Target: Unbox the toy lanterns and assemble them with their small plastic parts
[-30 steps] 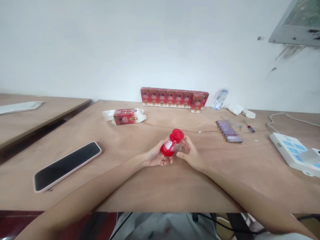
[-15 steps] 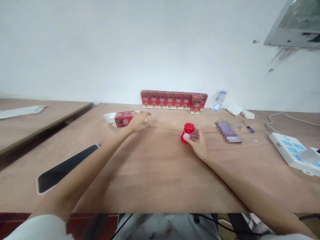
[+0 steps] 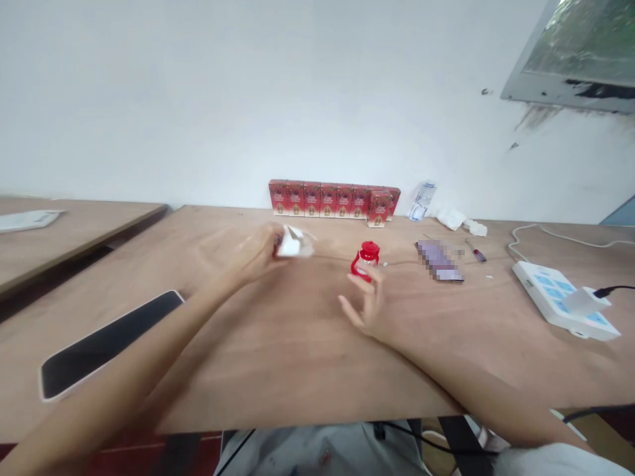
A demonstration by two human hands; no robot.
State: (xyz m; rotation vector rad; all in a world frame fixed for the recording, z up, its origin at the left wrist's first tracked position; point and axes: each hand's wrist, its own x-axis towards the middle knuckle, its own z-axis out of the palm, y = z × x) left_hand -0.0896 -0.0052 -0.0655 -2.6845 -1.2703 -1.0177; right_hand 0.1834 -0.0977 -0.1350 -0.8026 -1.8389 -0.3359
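Note:
My left hand (image 3: 260, 250) is closed round a small red cardboard box (image 3: 278, 243), and both are smeared by motion. The box's white open flaps (image 3: 294, 242) point to the right. A small red lantern (image 3: 368, 256) with a clear middle stands upright on the table. In front of it is my right hand (image 3: 368, 301), its fingers spread and holding nothing; one fingertip overlaps the lantern's lower part, and I cannot tell whether they touch.
Several red boxes (image 3: 320, 199) stand in a row against the wall, one box (image 3: 379, 209) slightly forward. A dark phone-like slab (image 3: 109, 344) lies at left. To the right are a blurred purple packet (image 3: 440, 260), a screwdriver (image 3: 476, 252), crumpled tissue (image 3: 450, 217), a clear bottle (image 3: 423, 201) and a power strip (image 3: 546, 291).
My left hand has picked up the red box from the table and swung its open end rightward. My right hand has let go of the lantern and drawn back toward me.

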